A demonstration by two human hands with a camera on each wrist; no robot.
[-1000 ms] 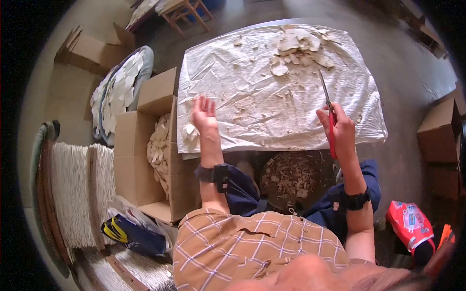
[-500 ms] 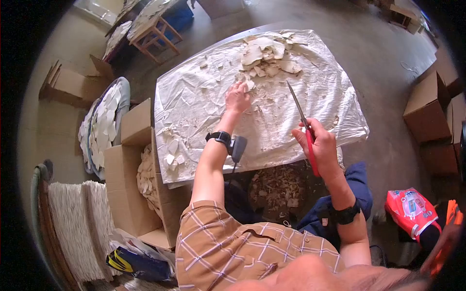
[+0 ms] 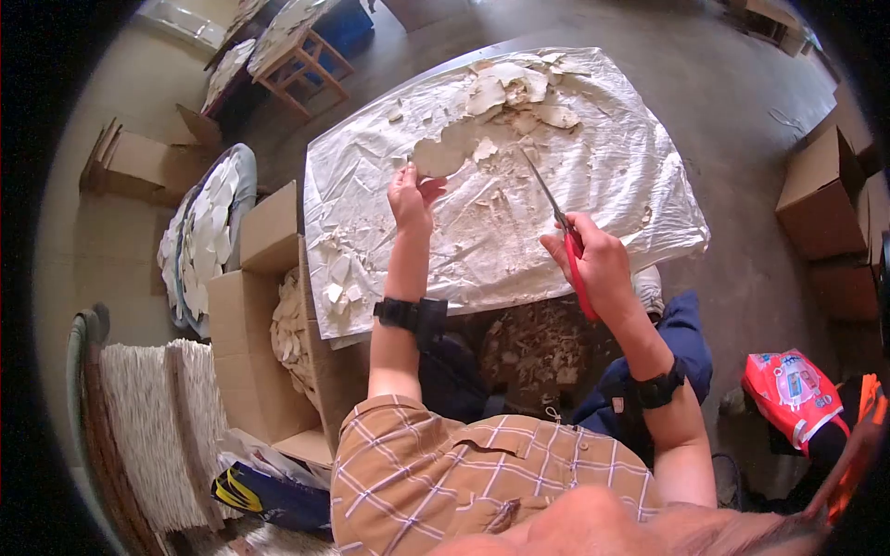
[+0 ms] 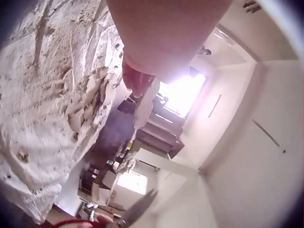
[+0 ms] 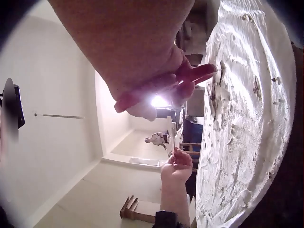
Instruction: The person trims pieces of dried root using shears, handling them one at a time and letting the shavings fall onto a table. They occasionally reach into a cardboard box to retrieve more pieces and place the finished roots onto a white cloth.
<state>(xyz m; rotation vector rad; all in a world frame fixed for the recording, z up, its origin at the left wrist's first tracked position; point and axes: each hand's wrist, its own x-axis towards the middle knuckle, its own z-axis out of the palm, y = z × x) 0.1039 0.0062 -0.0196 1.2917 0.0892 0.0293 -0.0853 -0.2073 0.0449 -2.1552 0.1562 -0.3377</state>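
Left hand (image 3: 411,196): grip pinched on a pale flat slice (image 3: 439,156), now lifted off the far heap (image 3: 519,93) where the fingers were reaching half a second ago. Right hand (image 3: 593,264): grip closed round red-handled scissors (image 3: 556,221), blades swung toward the slice (trimming looks imminent). Worktop (image 3: 612,176): crumpled sheet, scattered trimmings.

one scissors (image 3: 565,243), two hands, five cardboard boxes
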